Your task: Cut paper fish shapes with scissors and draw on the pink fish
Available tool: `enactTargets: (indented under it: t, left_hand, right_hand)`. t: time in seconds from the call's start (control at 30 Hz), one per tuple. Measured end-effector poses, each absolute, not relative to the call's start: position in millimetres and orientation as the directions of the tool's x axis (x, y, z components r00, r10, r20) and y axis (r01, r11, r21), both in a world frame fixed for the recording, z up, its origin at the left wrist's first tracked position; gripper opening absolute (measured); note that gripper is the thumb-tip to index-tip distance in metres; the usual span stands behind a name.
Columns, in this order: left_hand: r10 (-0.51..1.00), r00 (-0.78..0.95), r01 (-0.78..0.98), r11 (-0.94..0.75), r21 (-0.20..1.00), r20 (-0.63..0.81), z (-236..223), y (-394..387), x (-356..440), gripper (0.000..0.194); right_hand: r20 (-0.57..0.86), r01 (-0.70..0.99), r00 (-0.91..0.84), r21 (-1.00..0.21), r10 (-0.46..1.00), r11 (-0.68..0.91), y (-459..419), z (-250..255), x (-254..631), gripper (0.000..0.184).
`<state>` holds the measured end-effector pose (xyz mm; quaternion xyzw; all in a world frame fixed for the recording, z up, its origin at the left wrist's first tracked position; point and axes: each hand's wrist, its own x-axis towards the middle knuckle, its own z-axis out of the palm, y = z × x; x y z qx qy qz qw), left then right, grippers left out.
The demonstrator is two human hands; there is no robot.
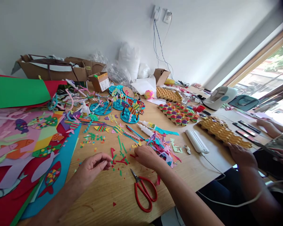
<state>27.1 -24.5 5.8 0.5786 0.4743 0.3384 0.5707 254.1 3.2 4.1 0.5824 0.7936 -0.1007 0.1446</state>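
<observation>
My left hand [97, 164] is closed in a pinch over the table, left of a scatter of cut paper; what its fingertips hold, if anything, I cannot make out. My right hand [147, 158] has its fingers pressed together, palm down, and a red paper strip [132, 155] sticks out at the fingertips. Between the hands lie green paper strips [120, 145] and small red paper scraps [121, 161]. Scissors with red handles [143, 191] rest below my right hand, blades slightly apart. Beside that hand is a heap of colored paper scraps [162, 147].
Paper fish [53, 177] and colored sheets [72, 163] cover the left side. Blue crafted plates [129, 116], painted egg trays [178, 113] and a white device with a cable [196, 141] stand farther off. At right, a co-worker's hand [242, 156] touches an unpainted egg tray [224, 131].
</observation>
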Motion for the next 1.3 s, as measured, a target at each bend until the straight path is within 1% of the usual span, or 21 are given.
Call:
enactTargets:
  t: [0.17,0.23,0.37,0.53,0.73,0.83,0.93,1.13,1.3]
  left_hand:
    - [0.938,0.247,0.084,0.227,0.970,-0.241,3,-36,28,0.019]
    - [0.938,0.235,0.067,0.245,0.967,-0.254,1,-41,30,0.019]
    - [0.930,0.266,0.051,0.250,0.967,-0.255,-6,-47,33,0.018]
    - [0.937,0.280,0.058,0.201,0.978,-0.210,-16,-44,30,0.016]
    - [0.941,0.305,0.156,0.102,0.982,-0.146,-20,-47,30,0.014]
    - [0.940,0.311,0.188,0.081,0.979,-0.138,-23,-50,32,0.015]
    - [0.943,0.306,0.199,0.068,0.978,-0.128,-26,-52,31,0.015]
    - [0.944,0.324,0.252,-0.025,0.967,-0.060,-29,-52,32,0.015]
    - [0.945,0.327,0.271,-0.058,0.961,-0.035,-28,-51,31,0.014]
  right_hand:
    - [-0.327,0.967,-0.252,-0.044,0.911,0.252,7,8,249,0.023]
    - [-0.315,0.974,-0.228,-0.060,0.921,0.220,13,10,242,0.025]
    - [-0.304,0.981,-0.192,-0.087,0.933,0.173,29,6,226,0.027]
    - [-0.310,0.991,-0.130,-0.073,0.942,0.112,40,-5,213,0.026]
    - [-0.307,0.998,-0.065,-0.036,0.949,0.057,35,-5,205,0.025]
    - [-0.309,0.999,-0.043,-0.027,0.950,0.036,32,-6,202,0.024]
    - [-0.303,0.999,-0.031,-0.032,0.953,0.022,31,-10,203,0.023]
    - [-0.267,0.997,-0.047,-0.072,0.963,0.029,29,-18,209,0.023]
    - [-0.235,0.995,-0.060,-0.093,0.970,0.039,36,-8,219,0.020]
